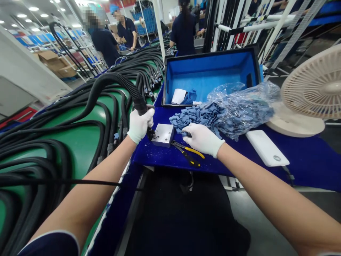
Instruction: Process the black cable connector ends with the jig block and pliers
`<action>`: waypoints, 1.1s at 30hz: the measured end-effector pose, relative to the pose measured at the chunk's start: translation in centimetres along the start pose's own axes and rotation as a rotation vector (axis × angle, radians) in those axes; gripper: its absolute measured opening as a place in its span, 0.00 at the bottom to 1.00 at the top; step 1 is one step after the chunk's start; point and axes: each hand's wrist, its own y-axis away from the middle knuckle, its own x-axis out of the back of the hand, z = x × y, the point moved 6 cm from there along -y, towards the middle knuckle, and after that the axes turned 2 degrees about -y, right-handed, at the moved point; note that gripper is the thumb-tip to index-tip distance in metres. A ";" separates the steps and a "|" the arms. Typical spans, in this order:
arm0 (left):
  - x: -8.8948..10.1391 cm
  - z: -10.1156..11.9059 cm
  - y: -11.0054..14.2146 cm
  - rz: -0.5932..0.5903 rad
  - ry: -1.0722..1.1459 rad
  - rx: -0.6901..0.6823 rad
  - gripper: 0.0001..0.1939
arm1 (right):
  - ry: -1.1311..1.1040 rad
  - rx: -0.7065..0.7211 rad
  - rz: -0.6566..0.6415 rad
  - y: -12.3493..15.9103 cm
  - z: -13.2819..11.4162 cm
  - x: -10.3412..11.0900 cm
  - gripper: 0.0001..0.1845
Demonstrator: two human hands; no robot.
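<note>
My left hand (141, 122), in a white glove, is wrapped round the end of a black corrugated hose (134, 94). The hose's lower tip, with a small metal spring-like part, is beside a grey metal block (163, 134) with holes in its top. My right hand (201, 139), also gloved, is at the near edge of a heap of small blue plastic pieces (202, 115). Its fingers are closed on what looks like one blue piece, mostly hidden by them. Yellow-and-black pliers (189, 153) lie between the block and my right hand.
Behind the heap stands a blue crate (207, 76); a clear plastic bag (242, 106) of blue pieces lies in front. To the right are a white power bank (268, 147) and a fan (314, 85). Black hoses (106, 113) cover the green surface leftward. Several people are farther back.
</note>
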 end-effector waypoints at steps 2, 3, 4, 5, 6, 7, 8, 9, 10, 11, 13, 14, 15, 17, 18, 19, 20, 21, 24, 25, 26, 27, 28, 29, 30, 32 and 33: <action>0.3 0.0 0.3 0.048 -0.093 -0.021 0.09 | -0.104 0.001 0.016 -1.2 -0.6 -0.3 0.14; 0.4 0.1 0.4 0.068 -0.135 -0.031 0.09 | -0.153 0.007 0.016 -1.9 -0.9 -0.6 0.14; 0.5 0.2 0.4 0.076 -0.168 -0.036 0.09 | -0.200 0.019 0.017 -2.8 -1.4 -0.9 0.13; 0.6 0.3 0.4 0.068 -0.190 -0.033 0.09 | -0.246 0.038 0.016 -3.8 -1.9 -1.2 0.12; 0.6 0.4 0.3 0.045 -0.205 -0.025 0.10 | -0.293 0.059 0.010 -4.7 -2.4 -1.6 0.11; 0.6 0.5 0.2 0.012 -0.218 -0.018 0.11 | -0.337 0.077 0.001 -5.7 -3.0 -2.0 0.10; 0.6 0.6 0.0 -0.023 -0.231 -0.014 0.11 | -0.375 0.087 -0.010 -6.7 -3.5 -2.4 0.09; 0.7 0.7 -0.1 -0.052 -0.245 -0.014 0.12 | -0.403 0.090 -0.019 -7.6 -3.9 -2.8 0.09; 0.8 0.8 -0.2 -0.072 -0.255 -0.016 0.12 | -0.420 0.089 -0.025 -8.5 -4.3 -3.1 0.09; 1.0 0.9 -0.3 -0.086 -0.257 -0.014 0.12 | -0.436 0.088 -0.034 -9.3 -4.6 -3.5 0.09; 1.2 0.7 -0.4 -0.104 -0.238 0.001 0.12 | -0.475 0.091 -0.064 -10.5 -4.9 -4.1 0.11; 1.4 0.6 -0.4 -0.109 -0.222 0.011 0.13 | -0.500 0.094 -0.087 -11.1 -5.0 -4.5 0.13; 1.4 0.5 -0.4 -0.110 -0.206 0.018 0.13 | -0.525 0.097 -0.112 -11.5 -5.0 -4.8 0.14; 1.5 0.3 -0.4 -0.109 -0.169 0.025 0.13 | -0.564 0.101 -0.149 -12.3 -4.8 -5.3 0.17; 1.4 0.1 -0.5 -0.111 -0.147 0.030 0.14 | -0.585 0.100 -0.159 -12.6 -4.6 -5.6 0.18; 1.3 0.0 -0.5 -0.113 -0.120 0.037 0.15 | -0.616 0.091 -0.168 -12.8 -4.4 -5.8 0.19; 1.2 -0.1 -0.5 -0.120 -0.092 0.042 0.15 | -0.649 0.072 -0.174 -13.0 -4.1 -6.0 0.20; 1.1 -0.2 -0.5 -0.137 -0.072 0.046 0.15 | -0.679 0.046 -0.179 -13.0 -3.9 -6.2 0.20; 1.9 -0.6 -0.5 -0.128 -0.068 0.056 0.17 | -0.667 -0.035 -0.182 -13.0 -3.6 -6.5 0.21; 3.0 -0.9 -0.4 -0.079 -0.091 0.074 0.18 | -0.628 -0.050 -0.183 -12.8 -3.7 -6.6 0.22; 4.6 -1.2 -0.2 -0.007 -0.126 0.102 0.19 | -0.586 -0.057 -0.187 -12.7 -3.8 -6.6 0.22; 6.8 -1.5 0.2 0.080 -0.169 0.133 0.20 | -0.550 -0.060 -0.192 -12.6 -3.9 -6.6 0.22; 9.4 -1.7 0.9 0.164 -0.219 0.165 0.21 | -0.523 -0.061 -0.196 -12.4 -4.0 -6.7 0.22; 12.2 -1.7 1.8 0.233 -0.278 0.198 0.21 | -0.505 -0.058 -0.199 -12.3 -4.1 -6.7 0.21; 15.0 -1.6 3.0 0.278 -0.334 0.226 0.21 | -0.493 -0.051 -0.200 -12.2 -4.3 -6.7 0.20; 20.6 -1.1 6.1 0.326 -0.451 0.299 0.19 | -0.458 -0.024 -0.187 -12.1 -4.4 -6.8 0.18; 23.0 -0.8 7.9 0.323 -0.514 0.349 0.19 | -0.432 -0.009 -0.177 -12.1 -4.5 -6.8 0.16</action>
